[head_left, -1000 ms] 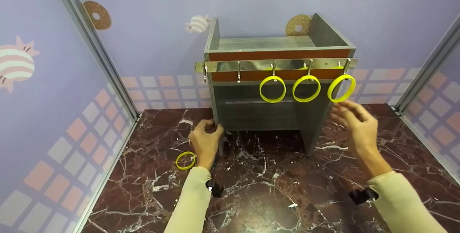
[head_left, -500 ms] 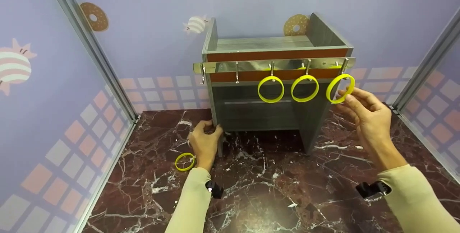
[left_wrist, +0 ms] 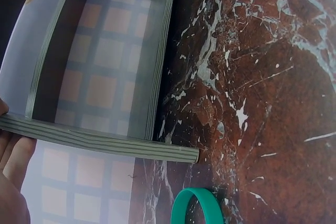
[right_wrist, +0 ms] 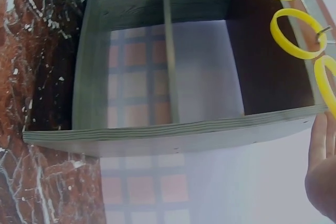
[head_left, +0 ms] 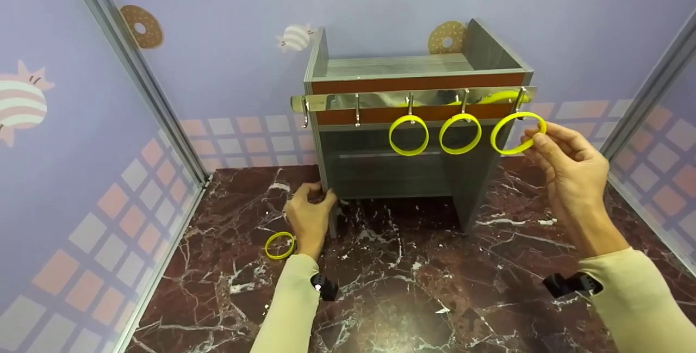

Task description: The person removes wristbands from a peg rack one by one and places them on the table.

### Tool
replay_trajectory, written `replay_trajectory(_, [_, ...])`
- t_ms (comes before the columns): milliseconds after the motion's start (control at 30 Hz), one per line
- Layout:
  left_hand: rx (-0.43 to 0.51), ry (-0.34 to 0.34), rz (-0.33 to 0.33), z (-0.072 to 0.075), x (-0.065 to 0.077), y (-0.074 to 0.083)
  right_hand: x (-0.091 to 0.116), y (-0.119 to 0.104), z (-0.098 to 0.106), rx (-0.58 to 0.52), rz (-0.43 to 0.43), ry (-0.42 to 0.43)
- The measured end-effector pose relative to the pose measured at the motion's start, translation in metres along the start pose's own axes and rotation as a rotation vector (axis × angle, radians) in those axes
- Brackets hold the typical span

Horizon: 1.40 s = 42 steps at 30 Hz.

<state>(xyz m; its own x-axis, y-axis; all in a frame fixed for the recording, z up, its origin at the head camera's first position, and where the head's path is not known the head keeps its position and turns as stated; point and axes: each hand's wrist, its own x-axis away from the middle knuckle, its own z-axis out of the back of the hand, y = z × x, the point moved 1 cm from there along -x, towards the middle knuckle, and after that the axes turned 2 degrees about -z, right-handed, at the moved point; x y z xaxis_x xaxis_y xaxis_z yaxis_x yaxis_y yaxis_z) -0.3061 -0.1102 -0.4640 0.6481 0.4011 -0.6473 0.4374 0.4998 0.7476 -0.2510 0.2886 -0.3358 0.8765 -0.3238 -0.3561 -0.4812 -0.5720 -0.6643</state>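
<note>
My right hand [head_left: 579, 176] pinches the right edge of a yellow wristband [head_left: 508, 151] between thumb and fingers. That wristband hangs at the rightmost hook of a metal hook rail [head_left: 334, 101]. Two more yellow wristbands, one middle [head_left: 461, 152] and one farther left [head_left: 409, 153], hang on neighbouring hooks. The rail runs across the front of a small grey wooden shelf [head_left: 484, 78]. Low on the shelf's left side panel [left_wrist: 105, 142], my left hand [head_left: 311, 214] grips its edge, thumb in front. In the right wrist view the right hand's fingertips are partly cut off.
Another yellow wristband [head_left: 278, 258] lies on the dark red marbled tabletop [head_left: 402, 309] left of my left hand. A teal wristband [left_wrist: 207, 205] lies near the panel's foot. Two hooks at the rail's left end hold nothing. Lilac walls [head_left: 228, 48] stand behind and beside.
My right hand has come up from below the rightmost wristband, taken hold of its edge, and drawn it a little to the right, turning it. My left hand stays on the panel.
</note>
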Motion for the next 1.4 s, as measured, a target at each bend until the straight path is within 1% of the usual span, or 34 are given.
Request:
replay_trajectory(167, [0.002,-0.011,0.017,0.002,0.000,0.000,0.001,-0.008,-0.006,-0.039,0.003,0.008])
replay_trajectory(333, [-0.003,-0.016,0.033,0.002,0.000,-0.001,0.002,-0.014,-0.006,-0.077,0.010,0.015])
replay_trajectory(467, [-0.004,-0.011,0.027,0.001,0.001,-0.003,0.004,-0.016,-0.002,-0.085,0.022,0.027])
replay_trajectory(667, [-0.005,0.003,0.015,0.001,0.000,-0.002,0.008,-0.018,0.003,-0.094,0.047,0.015])
replay_trajectory(800, [-0.004,0.009,0.011,0.001,0.000,-0.001,0.009,-0.019,0.007,-0.117,0.040,0.012])
replay_trajectory(933, [0.007,0.007,0.005,0.000,0.000,-0.002,0.010,-0.018,0.013,-0.124,0.029,0.031])
replay_trajectory(1100, [0.020,0.014,-0.006,-0.001,0.001,-0.002,0.011,-0.015,0.025,-0.102,-0.002,0.071])
replay_trajectory(1300, [0.052,0.017,-0.010,-0.001,0.002,-0.001,0.015,-0.004,0.043,-0.006,-0.022,0.110])
replay_trajectory(1400, [0.041,0.023,-0.009,-0.002,0.002,-0.002,0.016,0.003,0.051,0.038,-0.020,0.120])
